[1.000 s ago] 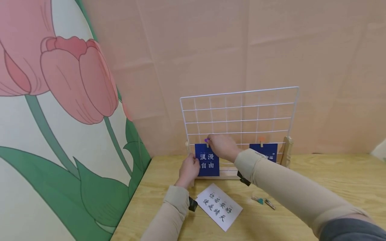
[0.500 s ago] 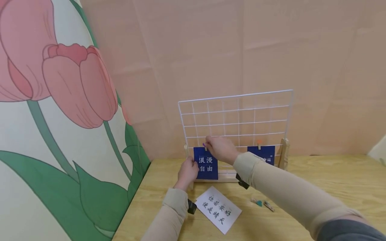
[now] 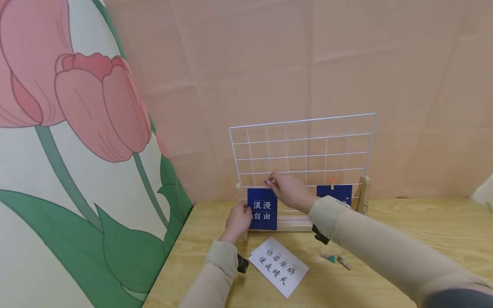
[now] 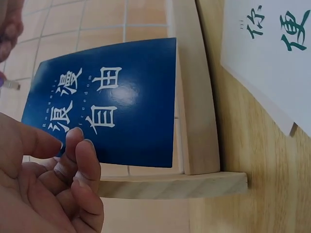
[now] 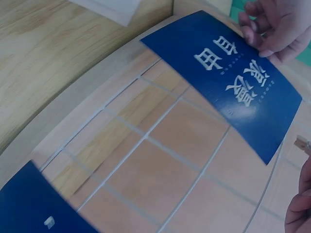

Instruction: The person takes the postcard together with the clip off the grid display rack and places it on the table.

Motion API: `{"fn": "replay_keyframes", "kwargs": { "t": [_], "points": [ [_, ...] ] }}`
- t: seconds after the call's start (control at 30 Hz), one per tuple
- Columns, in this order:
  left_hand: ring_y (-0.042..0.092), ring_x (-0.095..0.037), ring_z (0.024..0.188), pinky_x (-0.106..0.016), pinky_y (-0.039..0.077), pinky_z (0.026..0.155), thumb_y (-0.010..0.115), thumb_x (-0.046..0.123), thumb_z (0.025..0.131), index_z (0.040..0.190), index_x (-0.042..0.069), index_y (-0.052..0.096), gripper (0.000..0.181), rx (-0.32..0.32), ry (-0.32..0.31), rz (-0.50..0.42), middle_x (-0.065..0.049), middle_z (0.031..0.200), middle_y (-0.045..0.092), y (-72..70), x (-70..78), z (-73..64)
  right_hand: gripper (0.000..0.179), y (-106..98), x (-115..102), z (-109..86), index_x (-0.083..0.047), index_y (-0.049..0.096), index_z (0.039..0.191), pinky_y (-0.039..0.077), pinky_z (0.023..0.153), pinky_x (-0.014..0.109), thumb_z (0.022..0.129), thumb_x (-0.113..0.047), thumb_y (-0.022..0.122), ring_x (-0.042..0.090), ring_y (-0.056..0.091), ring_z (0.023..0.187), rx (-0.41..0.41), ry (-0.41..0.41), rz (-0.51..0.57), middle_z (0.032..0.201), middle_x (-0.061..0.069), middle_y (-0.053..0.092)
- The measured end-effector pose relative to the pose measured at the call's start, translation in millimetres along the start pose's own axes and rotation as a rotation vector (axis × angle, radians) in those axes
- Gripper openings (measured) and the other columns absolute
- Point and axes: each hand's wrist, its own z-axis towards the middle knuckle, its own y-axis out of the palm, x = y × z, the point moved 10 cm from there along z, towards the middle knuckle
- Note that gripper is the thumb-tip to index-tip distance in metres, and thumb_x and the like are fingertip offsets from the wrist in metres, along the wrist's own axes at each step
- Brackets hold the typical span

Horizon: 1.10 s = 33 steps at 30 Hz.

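Observation:
My left hand point(image 3: 236, 221) pinches the left edge of a blue card point(image 3: 262, 225) with white characters, thumb in front. The card stands in front of the lower left of a white wire grid point(image 3: 306, 154). Near the card's top edge, my right hand point(image 3: 291, 191) pinches a small wooden clothespin point(image 4: 11, 84) with a purple ornament. In the left wrist view a gap shows between the clothespin and the card. In the right wrist view the clothespin point(image 5: 302, 143) is partly cut off by the frame's edge.
A second blue card point(image 3: 339, 192) hangs on the grid's right under an orange-topped clothespin point(image 3: 332, 183). White cards point(image 3: 279, 267) with dark characters lie on the wooden table point(image 3: 423, 239). Two loose clothespins point(image 3: 344, 262) lie to their right. A wooden base point(image 3: 294, 226) carries the grid.
The clothespin in my right hand was over the card's top edge and now sits apart from it, slightly up and right. My left hand keeps its pinch on the card.

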Motion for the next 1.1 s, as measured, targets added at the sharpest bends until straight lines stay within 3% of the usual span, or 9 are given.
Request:
{"fn": "replay_keyframes", "kwargs": {
  "t": [0.23, 0.57, 0.83, 1.1],
  "points": [
    [0.060, -0.018, 0.071, -0.037, 0.045, 0.065, 0.051, 0.012, 0.102, 0.099, 0.006, 0.064, 0.015, -0.004, -0.001, -0.001, 0.000, 0.075, 0.064, -3.6, 4.2, -3.2, 0.022, -13.1, 8.8, -14.1, -0.003, 0.068, 0.114, 0.057, 0.065, 0.036, 0.108, -0.021, 0.056, 0.014, 0.065, 0.071, -0.007, 0.015, 0.014, 0.093, 0.008, 0.074],
    [0.060, -0.017, 0.070, -0.036, 0.047, 0.066, 0.054, 0.014, 0.099, 0.098, 0.004, 0.065, 0.015, -0.041, -0.003, 0.003, 0.000, 0.074, 0.063, -1.7, 6.9, -8.7, 0.022, -18.6, 24.8, -31.9, -0.002, 0.066, 0.112, 0.049, 0.056, 0.030, 0.108, -0.021, 0.056, 0.010, 0.054, 0.059, -0.017, 0.028, 0.045, 0.077, 0.001, 0.067],
    [0.058, -0.019, 0.072, -0.034, 0.048, 0.064, 0.052, 0.015, 0.102, 0.096, 0.003, 0.063, 0.017, -0.108, -0.028, -0.026, -0.004, 0.079, 0.060, -3.5, 5.2, -9.8, 0.015, -22.4, 35.9, -50.0, -0.002, 0.064, 0.109, 0.047, 0.052, 0.028, 0.106, -0.016, 0.058, 0.009, 0.052, 0.057, -0.030, 0.021, 0.067, 0.075, -0.002, 0.064],
    [0.048, -0.017, 0.066, -0.029, 0.040, 0.057, 0.054, 0.013, 0.103, 0.086, 0.005, 0.057, 0.019, -0.166, 0.018, -0.055, -0.003, 0.073, 0.050, -3.3, 11.5, -13.1, 0.020, -20.2, 50.8, -68.8, -0.001, 0.065, 0.113, 0.044, 0.051, 0.028, 0.107, -0.019, 0.057, 0.009, 0.049, 0.056, -0.062, 0.071, 0.040, 0.071, -0.004, 0.059]
  ]
}}
